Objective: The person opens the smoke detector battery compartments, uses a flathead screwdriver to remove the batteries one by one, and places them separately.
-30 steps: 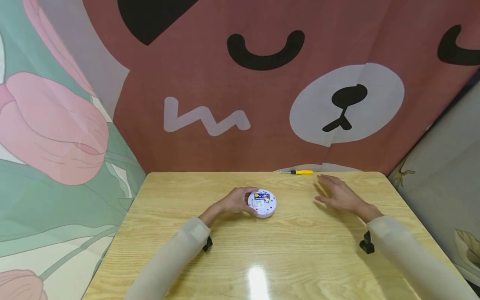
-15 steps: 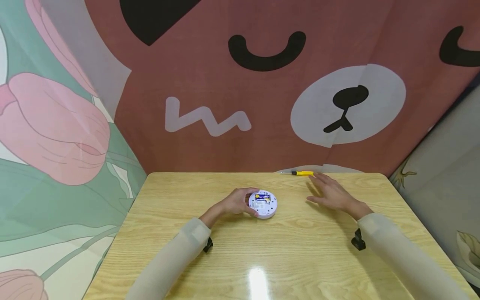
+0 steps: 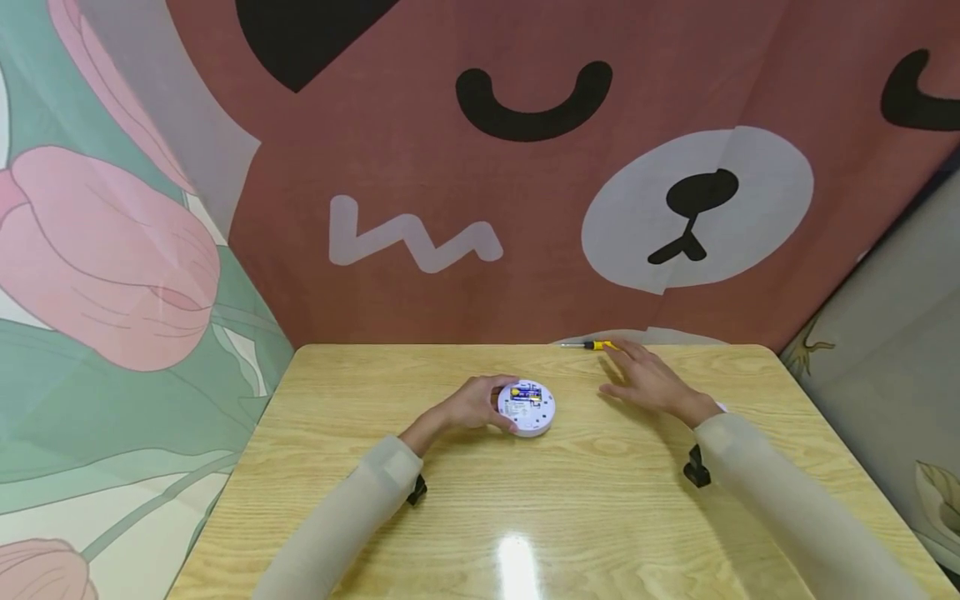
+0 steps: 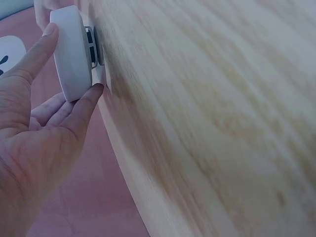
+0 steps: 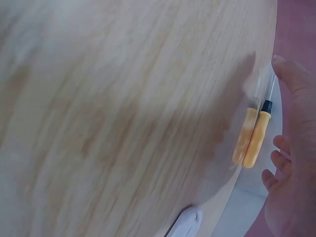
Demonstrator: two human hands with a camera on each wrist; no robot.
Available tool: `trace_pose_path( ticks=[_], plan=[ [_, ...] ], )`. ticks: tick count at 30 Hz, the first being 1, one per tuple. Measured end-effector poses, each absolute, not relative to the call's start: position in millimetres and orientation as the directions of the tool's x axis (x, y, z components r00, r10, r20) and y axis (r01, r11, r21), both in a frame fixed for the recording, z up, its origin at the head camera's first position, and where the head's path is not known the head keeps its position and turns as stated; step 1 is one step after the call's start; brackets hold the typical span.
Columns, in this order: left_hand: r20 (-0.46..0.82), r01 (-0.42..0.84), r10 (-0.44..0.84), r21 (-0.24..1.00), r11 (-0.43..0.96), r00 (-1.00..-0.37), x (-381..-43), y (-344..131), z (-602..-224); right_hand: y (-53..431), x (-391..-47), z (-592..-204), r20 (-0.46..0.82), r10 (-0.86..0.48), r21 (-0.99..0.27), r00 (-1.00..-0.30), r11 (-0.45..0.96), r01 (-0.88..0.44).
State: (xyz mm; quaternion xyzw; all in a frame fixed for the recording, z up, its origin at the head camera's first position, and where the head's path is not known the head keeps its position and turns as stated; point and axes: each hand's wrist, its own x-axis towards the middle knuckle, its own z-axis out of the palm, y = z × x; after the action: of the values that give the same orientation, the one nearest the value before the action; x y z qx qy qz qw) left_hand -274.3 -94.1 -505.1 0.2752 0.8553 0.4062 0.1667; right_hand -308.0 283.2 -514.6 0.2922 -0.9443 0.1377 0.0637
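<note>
The left hand (image 3: 472,402) holds a round white device (image 3: 529,417) near the middle of the table (image 3: 600,500), thumb on the near rim and fingers around the far side. The device's upper face shows blue batteries (image 3: 527,394) with a yellow patch, printed text and small dark marks; the left wrist view shows a narrower part with dark slots between its white body and the table. The right hand (image 3: 643,375) is unclenched, thumb apart from the fingers — it reaches over the handle end of a screwdriver (image 3: 588,345), and whether a fingertip touches it I cannot tell. That screwdriver lies along the far edge of the table, yellow handle toward the right hand, dark collar and metal shaft pointing left, its reflection showing in the right wrist view. In that same view a white object (image 5: 186,223) appears at the bottom, only partly in frame. Pale sleeves (image 3: 352,508) cover both forearms, with black wrist mounts (image 3: 697,468) below them — and behind the table hangs a reddish-brown cloth (image 3: 405,158) printed with a cartoon animal's face.
</note>
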Motion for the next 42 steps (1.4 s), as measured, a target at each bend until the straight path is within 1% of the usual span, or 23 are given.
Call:
trace_pose_path(
  ticks=[9,16,24,30,42],
  plan=[
    [-0.064,0.331,0.608,0.792,0.513,-0.791,-273.7,-94.2,-506.5,273.4,-321.2,-519.0,0.195,-0.538,-0.206,-0.82,0.795,-0.571],
    [-0.061,0.334,0.609,0.79,0.514,-0.791,-273.5,-94.1,-506.9,266.5,-331.0,-522.6,0.235,-0.527,-0.182,-0.817,0.802,-0.569],
    [-0.064,0.334,0.607,0.787,0.519,-0.792,-273.3,-94.4,-506.4,264.9,-338.9,-528.9,0.254,-0.517,-0.182,-0.818,0.805,-0.565],
    [-0.067,0.322,0.597,0.791,0.52,-0.8,-274.6,-95.2,-505.9,262.2,-345.7,-530.5,0.297,-0.521,-0.206,-0.801,0.784,-0.586],
    [-0.063,0.325,0.601,0.794,0.514,-0.797,-273.6,-95.1,-504.4,260.5,-349.0,-531.8,0.293,-0.501,-0.279,-0.814,0.77,-0.574]
  ],
)
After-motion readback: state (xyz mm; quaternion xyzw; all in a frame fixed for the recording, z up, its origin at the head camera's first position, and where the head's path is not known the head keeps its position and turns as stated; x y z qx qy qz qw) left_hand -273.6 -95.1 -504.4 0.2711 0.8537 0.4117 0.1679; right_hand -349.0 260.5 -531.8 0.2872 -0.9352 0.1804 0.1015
